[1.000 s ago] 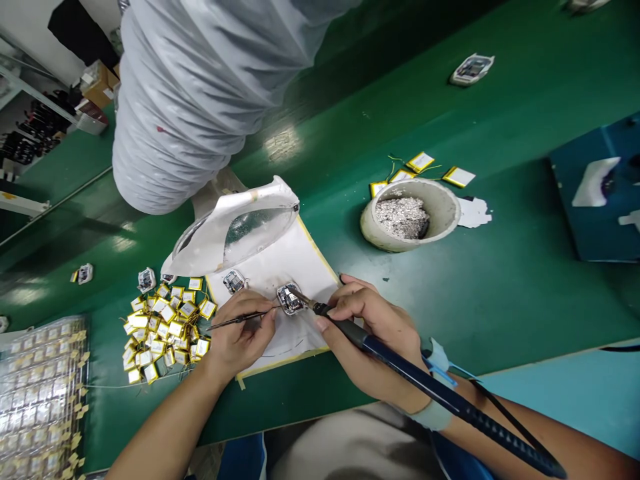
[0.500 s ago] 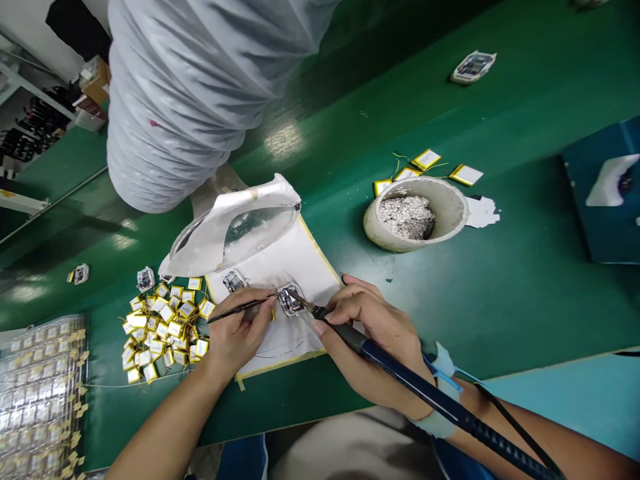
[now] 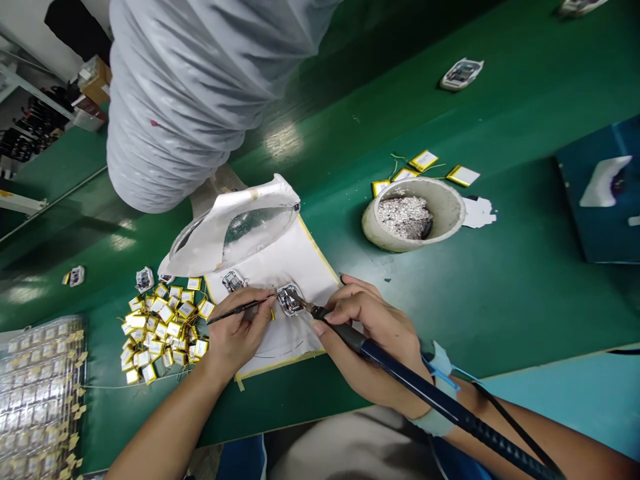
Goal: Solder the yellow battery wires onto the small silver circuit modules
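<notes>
Left hand [image 3: 237,330] closed pen-style on slim black tweezers [image 3: 240,309], right hand [image 3: 370,340] gripping a blue-black soldering iron [image 3: 400,377] likewise, for steady tips; both tips reach a small silver metal module [image 3: 290,300] between the hands, lying on a white paper sheet [image 3: 300,253].

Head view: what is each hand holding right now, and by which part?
The left hand holds slim dark tweezers around their middle, between thumb and fingers. The right hand grips a soldering iron pen-style, by the front of its handle near the tip.
</notes>
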Tool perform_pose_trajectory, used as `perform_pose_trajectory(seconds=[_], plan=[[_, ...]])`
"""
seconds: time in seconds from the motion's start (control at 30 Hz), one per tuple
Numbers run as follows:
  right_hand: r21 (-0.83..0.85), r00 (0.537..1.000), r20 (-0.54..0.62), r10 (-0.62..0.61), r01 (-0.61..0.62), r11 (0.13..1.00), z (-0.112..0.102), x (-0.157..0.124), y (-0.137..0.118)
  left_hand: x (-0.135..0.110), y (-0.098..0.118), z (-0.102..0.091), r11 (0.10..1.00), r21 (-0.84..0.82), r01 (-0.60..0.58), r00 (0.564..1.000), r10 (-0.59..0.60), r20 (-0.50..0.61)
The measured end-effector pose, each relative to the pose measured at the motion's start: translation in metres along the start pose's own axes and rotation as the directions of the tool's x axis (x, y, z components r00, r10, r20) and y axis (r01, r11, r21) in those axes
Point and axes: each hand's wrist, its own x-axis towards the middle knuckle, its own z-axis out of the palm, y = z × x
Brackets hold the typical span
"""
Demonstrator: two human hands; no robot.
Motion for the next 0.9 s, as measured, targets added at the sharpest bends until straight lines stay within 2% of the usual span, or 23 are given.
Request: perform_pose_trajectory(seconds=[0.1,0.27,0.37,0.47,0.57,0.67,0.9], plan=[[0.002,1.000,-0.029,0.005,-0.005,1.000,-0.002,-0.001,0.001,-0.001,-0.001,0.000,1.000,-0.014,-0.001,1.000,0.001,-0.011],[0.010,0.994,-0.106,-0.009,0.010,1.000,0.000,-0.001,0.004,-0.006,-0.003,-0.005,0.998,-0.062,-0.023,0.993,0.015,-0.120],[0.011,0.989,-0.146,-0.031,0.033,0.999,0.004,0.001,0.005,-0.007,-0.004,-0.007,0.998,-0.041,-0.044,0.989,0.038,-0.144],[0.017,0.989,-0.134,-0.055,0.058,0.998,0.006,0.003,0.005,-0.006,-0.005,-0.006,0.998,-0.024,-0.054,0.994,0.052,-0.093],[0.019,0.996,-0.072,-0.058,0.060,0.998,0.007,0.003,0.005,-0.004,-0.004,-0.002,0.997,0.002,-0.076,0.996,0.076,-0.039],[0.003,0.998,-0.029,-0.063,0.063,0.998,0.006,0.002,0.005,-0.001,-0.003,0.000,0.992,0.041,-0.117,0.993,0.118,-0.032],[0.005,0.999,-0.020,-0.049,0.049,0.999,0.008,0.001,0.004,0.003,-0.002,-0.003,0.987,0.075,-0.143,0.990,0.143,0.002]])
